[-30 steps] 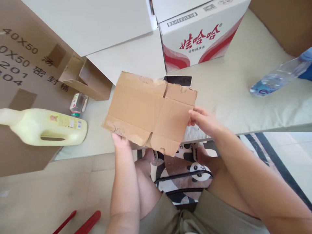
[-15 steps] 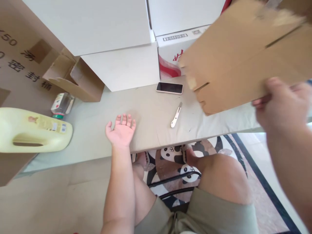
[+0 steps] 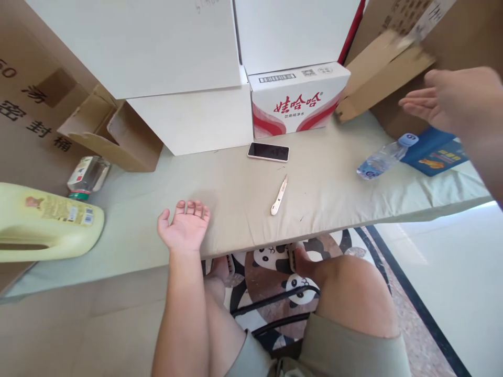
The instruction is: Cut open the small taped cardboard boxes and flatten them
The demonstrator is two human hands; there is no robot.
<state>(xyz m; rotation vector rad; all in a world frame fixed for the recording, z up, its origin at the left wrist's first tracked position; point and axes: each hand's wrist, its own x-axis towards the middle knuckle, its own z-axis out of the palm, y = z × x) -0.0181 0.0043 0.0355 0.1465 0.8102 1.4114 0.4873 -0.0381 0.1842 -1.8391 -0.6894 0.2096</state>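
Observation:
My left hand (image 3: 184,226) lies palm up at the front edge of the cloth-covered table (image 3: 220,188), fingers apart and slightly curled, with nothing in it. At the right my right hand (image 3: 451,99) is raised, fingers stretched out and a little blurred, holding nothing. Just left of it, a flattened piece of cardboard (image 3: 379,84) leans between the white printed carton and the brown boxes, apart from the fingers. A white utility knife (image 3: 279,196) rests mid-table, and behind it lies a phone (image 3: 269,152), face up.
White boxes (image 3: 188,120) and a red-and-white carton (image 3: 293,107) line the back. A water bottle (image 3: 383,159) and a blue box (image 3: 434,152) are at the right. Leftward are a yellow jug (image 3: 74,238), a clear jar (image 3: 88,175) and an open cardboard box (image 3: 135,141).
My right hand has let go of the cardboard, which now leans at the back right. The hand has moved up, uncovering the water bottle and blue box. My left hand stays palm up.

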